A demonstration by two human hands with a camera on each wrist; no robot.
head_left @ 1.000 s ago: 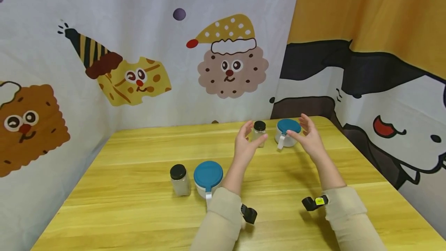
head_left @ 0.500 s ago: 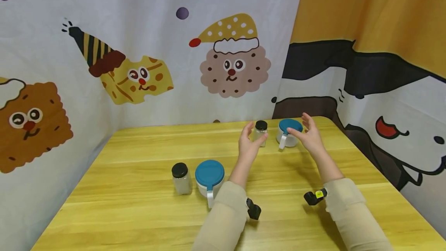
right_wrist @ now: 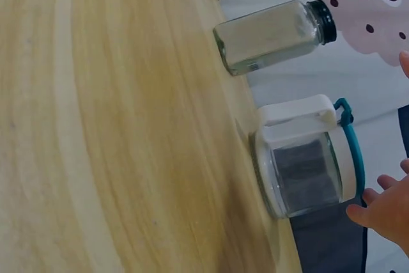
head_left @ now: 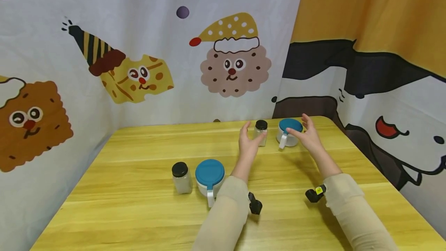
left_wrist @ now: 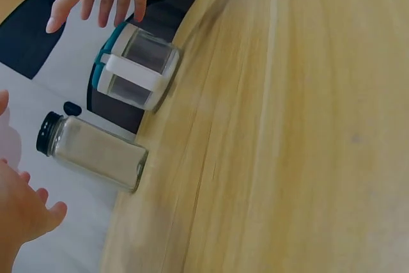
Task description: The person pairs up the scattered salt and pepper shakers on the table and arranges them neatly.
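Observation:
At the back of the table, a clear square jar with a black lid [left_wrist: 99, 151] stands beside a glass pot with a blue lid and white handle [head_left: 288, 138]. My left hand [head_left: 248, 144] is raised with spread fingers to the left of the jar, its thumb overlapping the jar in the head view. To the right of the blue-lidded pot, my right hand [head_left: 309, 136] hovers with fingers apart and its thumb in front of the lid. In the wrist views a gap shows between the left hand and the jar. Neither hand holds anything.
Nearer me on the wooden table [head_left: 139, 212] stand a second black-lidded jar [head_left: 182, 179] and a second blue-lidded pot [head_left: 210, 174], partly behind my left sleeve [head_left: 226, 216]. A printed curtain [head_left: 146, 18] borders the table's back and sides.
The head view has shifted slightly, and both forearms have moved only a little. My hands keep about the same place around the back jar and pot, which stand still.

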